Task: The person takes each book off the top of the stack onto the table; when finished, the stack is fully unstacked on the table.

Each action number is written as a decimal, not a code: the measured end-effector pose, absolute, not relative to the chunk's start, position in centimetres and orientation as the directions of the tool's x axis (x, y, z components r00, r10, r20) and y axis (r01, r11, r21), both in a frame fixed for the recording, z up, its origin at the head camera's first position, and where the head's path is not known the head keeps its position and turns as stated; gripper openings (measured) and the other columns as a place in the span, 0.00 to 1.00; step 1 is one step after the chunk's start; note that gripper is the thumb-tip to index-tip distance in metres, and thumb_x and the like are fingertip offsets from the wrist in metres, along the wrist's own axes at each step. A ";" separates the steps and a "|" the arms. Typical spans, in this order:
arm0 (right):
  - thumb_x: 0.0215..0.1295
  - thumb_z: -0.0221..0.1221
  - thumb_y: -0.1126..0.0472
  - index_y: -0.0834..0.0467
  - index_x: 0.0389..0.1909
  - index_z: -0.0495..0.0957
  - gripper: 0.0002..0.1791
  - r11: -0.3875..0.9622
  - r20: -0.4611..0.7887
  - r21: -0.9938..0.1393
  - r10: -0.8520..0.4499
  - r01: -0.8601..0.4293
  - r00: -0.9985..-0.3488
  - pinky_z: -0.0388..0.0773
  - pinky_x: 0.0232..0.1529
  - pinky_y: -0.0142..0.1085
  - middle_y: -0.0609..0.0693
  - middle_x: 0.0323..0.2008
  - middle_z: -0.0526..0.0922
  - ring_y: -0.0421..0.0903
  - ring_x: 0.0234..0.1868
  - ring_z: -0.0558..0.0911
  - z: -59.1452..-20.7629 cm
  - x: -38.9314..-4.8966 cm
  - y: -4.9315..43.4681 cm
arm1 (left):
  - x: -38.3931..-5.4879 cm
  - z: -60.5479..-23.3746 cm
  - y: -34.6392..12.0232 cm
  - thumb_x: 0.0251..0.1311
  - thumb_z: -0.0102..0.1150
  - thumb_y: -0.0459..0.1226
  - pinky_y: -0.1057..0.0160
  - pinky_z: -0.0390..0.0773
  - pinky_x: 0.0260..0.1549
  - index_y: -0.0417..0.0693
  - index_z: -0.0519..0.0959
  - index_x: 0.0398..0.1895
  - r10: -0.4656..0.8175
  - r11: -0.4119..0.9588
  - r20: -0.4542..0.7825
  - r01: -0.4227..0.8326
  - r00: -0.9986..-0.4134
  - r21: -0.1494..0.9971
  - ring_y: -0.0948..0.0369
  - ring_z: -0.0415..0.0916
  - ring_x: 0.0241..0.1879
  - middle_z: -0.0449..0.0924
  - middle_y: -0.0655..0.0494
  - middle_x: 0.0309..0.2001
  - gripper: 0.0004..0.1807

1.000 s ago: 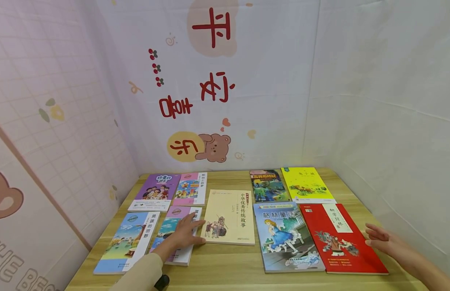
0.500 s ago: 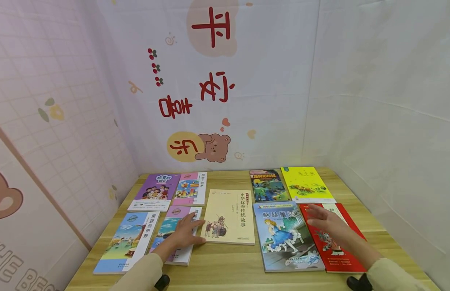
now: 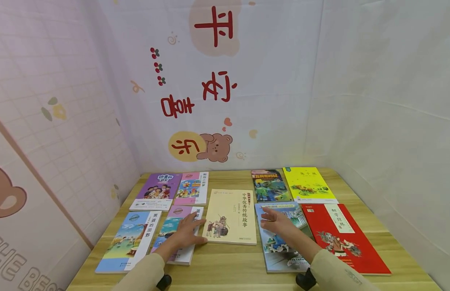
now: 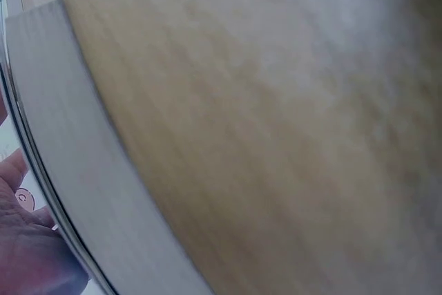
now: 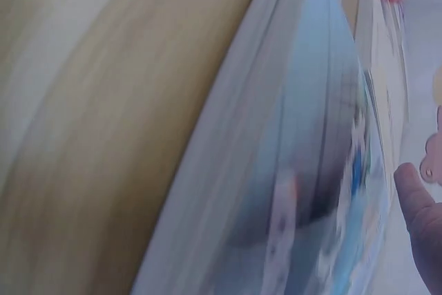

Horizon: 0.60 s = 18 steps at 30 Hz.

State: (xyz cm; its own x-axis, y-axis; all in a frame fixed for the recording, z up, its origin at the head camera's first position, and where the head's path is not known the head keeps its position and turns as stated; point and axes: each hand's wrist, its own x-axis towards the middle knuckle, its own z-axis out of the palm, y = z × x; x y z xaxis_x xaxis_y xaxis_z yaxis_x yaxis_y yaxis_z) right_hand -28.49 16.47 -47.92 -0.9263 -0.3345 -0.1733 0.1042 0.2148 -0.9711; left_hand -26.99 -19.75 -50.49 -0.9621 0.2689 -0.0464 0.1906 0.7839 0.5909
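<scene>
Near the middle of the table lies a cream book with a drawing of figures. My left hand spreads over a pink-and-blue book; its fingertips and thumb are at the cream book's left edge, contact unclear. My right hand is over a blue book with a dressed girl on its cover, fingers pointing left, holding nothing. In the right wrist view the blue book is blurred below the thumb. The left wrist view shows part of the left hand beside a pale book edge.
To the right lie a red book, a yellow book and a dark green book. On the left are a purple book, a pink book and a light-blue book. White printed cloth walls enclose the wooden table.
My right hand has swept left, from beside the red book's right edge, across it, to above the blue book. The left hand has stayed in place. The books lie as before.
</scene>
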 end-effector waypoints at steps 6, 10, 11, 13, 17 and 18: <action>0.66 0.61 0.68 0.66 0.76 0.50 0.42 0.188 -0.173 -0.975 -0.318 0.117 -0.932 0.64 0.64 0.60 0.72 0.70 0.59 0.68 0.70 0.61 -48.4 -28.3 14.4 | -26.8 -50.3 -19.4 0.53 0.74 0.47 0.33 0.37 0.69 0.43 0.72 0.68 0.263 0.783 -0.047 0.185 -0.964 0.593 0.35 0.40 0.74 0.49 0.34 0.75 0.39; 0.65 0.62 0.66 0.65 0.76 0.51 0.43 0.207 -0.183 -0.971 -0.304 0.122 -0.935 0.67 0.63 0.59 0.72 0.70 0.59 0.69 0.70 0.61 -48.5 -28.3 13.6 | -26.8 -50.1 -19.4 0.53 0.74 0.47 0.33 0.38 0.69 0.44 0.72 0.68 0.261 0.785 -0.047 0.184 -0.964 0.592 0.35 0.40 0.74 0.49 0.35 0.75 0.39; 0.65 0.62 0.66 0.64 0.77 0.51 0.43 0.208 -0.185 -0.970 -0.300 0.125 -0.936 0.67 0.63 0.59 0.72 0.71 0.58 0.69 0.70 0.61 -48.5 -28.4 13.5 | -26.9 -50.1 -19.4 0.53 0.74 0.47 0.33 0.38 0.69 0.44 0.72 0.68 0.261 0.784 -0.046 0.183 -0.964 0.594 0.35 0.40 0.74 0.49 0.35 0.75 0.39; 0.65 0.62 0.66 0.63 0.77 0.51 0.43 0.219 -0.190 -0.967 -0.288 0.129 -0.939 0.68 0.63 0.58 0.72 0.71 0.58 0.69 0.69 0.63 -48.4 -28.6 13.3 | -26.9 -50.1 -19.3 0.53 0.74 0.47 0.33 0.38 0.69 0.44 0.72 0.68 0.257 0.782 -0.045 0.180 -0.965 0.596 0.35 0.40 0.74 0.49 0.35 0.75 0.39; 0.67 0.60 0.67 0.62 0.78 0.48 0.43 0.203 -0.193 -0.970 -0.285 0.137 -0.939 0.65 0.65 0.58 0.72 0.72 0.55 0.68 0.70 0.61 -48.5 -29.1 13.0 | -27.0 -50.3 -19.1 0.52 0.74 0.49 0.32 0.38 0.68 0.45 0.73 0.68 0.237 0.779 -0.046 0.162 -0.970 0.605 0.34 0.39 0.74 0.49 0.36 0.75 0.40; 0.67 0.60 0.66 0.62 0.78 0.48 0.43 0.199 -0.193 -0.970 -0.283 0.139 -0.939 0.65 0.65 0.58 0.72 0.72 0.55 0.68 0.70 0.61 -48.5 -29.2 13.0 | -27.0 -50.4 -19.0 0.53 0.74 0.49 0.32 0.37 0.68 0.45 0.73 0.68 0.232 0.778 -0.046 0.157 -0.972 0.609 0.34 0.39 0.74 0.49 0.36 0.76 0.40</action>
